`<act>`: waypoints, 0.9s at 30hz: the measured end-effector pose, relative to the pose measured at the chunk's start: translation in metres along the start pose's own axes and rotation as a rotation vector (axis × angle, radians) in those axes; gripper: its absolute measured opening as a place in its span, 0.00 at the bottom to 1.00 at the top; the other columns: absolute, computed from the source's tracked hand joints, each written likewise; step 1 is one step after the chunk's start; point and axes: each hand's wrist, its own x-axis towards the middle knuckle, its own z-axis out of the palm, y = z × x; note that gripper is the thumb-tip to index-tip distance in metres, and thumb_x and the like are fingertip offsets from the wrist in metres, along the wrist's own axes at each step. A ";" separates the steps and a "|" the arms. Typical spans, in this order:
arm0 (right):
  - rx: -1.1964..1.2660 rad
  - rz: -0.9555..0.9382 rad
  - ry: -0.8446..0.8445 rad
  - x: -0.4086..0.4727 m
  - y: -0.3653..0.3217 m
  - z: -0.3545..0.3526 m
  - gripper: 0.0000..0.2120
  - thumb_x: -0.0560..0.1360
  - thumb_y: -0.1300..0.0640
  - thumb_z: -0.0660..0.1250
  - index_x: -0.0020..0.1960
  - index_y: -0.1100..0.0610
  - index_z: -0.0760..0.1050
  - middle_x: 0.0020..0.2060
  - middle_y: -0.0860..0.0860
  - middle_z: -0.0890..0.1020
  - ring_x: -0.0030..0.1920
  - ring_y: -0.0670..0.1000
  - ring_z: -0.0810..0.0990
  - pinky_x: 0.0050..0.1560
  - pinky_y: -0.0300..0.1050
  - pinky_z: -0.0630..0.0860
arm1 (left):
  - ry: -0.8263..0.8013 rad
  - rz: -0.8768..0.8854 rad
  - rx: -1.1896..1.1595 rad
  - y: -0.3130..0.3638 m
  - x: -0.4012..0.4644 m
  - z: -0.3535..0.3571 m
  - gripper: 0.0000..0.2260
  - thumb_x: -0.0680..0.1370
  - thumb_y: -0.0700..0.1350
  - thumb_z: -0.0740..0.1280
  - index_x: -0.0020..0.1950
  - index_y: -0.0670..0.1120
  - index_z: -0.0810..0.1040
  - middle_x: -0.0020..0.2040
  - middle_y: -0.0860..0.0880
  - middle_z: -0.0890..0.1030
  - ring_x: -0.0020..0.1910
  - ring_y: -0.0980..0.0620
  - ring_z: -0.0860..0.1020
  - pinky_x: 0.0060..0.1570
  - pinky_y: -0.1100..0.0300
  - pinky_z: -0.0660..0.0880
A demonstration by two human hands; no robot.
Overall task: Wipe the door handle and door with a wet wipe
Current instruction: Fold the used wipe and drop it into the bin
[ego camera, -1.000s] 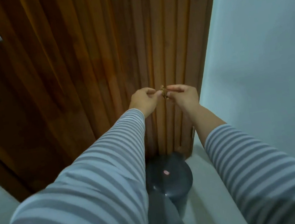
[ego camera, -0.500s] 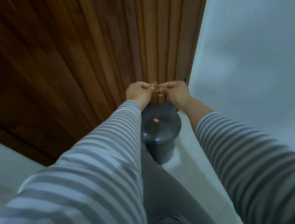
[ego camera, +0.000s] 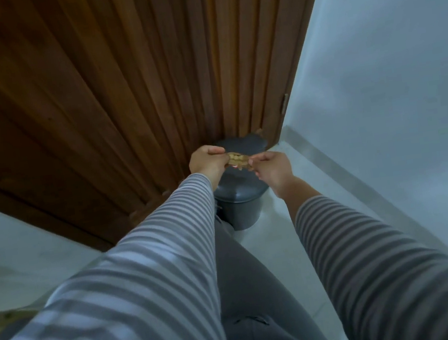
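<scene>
A brown wooden door [ego camera: 118,83] with vertical grooves fills the upper left. The door handle is out of view. My left hand [ego camera: 206,162] and my right hand [ego camera: 273,169] both pinch a small crumpled yellowish wipe [ego camera: 238,159] stretched between them. They hold it just above the lid of a dark grey bin [ego camera: 242,196], low in front of the door's right edge.
A pale wall [ego camera: 390,74] rises on the right and meets the door frame at a hinge [ego camera: 283,103]. Pale floor [ego camera: 281,219] surrounds the bin. My grey trouser leg [ego camera: 252,295] stands below, close to the bin.
The view has tilted downward, so the handle left the frame. Both hands have lowered with the wipe from mid-door to just over the bin lid and pulled slightly apart.
</scene>
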 end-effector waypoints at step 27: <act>0.227 0.215 -0.128 0.019 0.014 0.010 0.24 0.81 0.64 0.55 0.74 0.50 0.60 0.64 0.55 0.73 0.53 0.53 0.76 0.53 0.35 0.74 | -0.136 -0.090 0.249 0.000 0.015 -0.002 0.33 0.81 0.34 0.57 0.81 0.51 0.45 0.80 0.46 0.54 0.66 0.45 0.72 0.49 0.62 0.72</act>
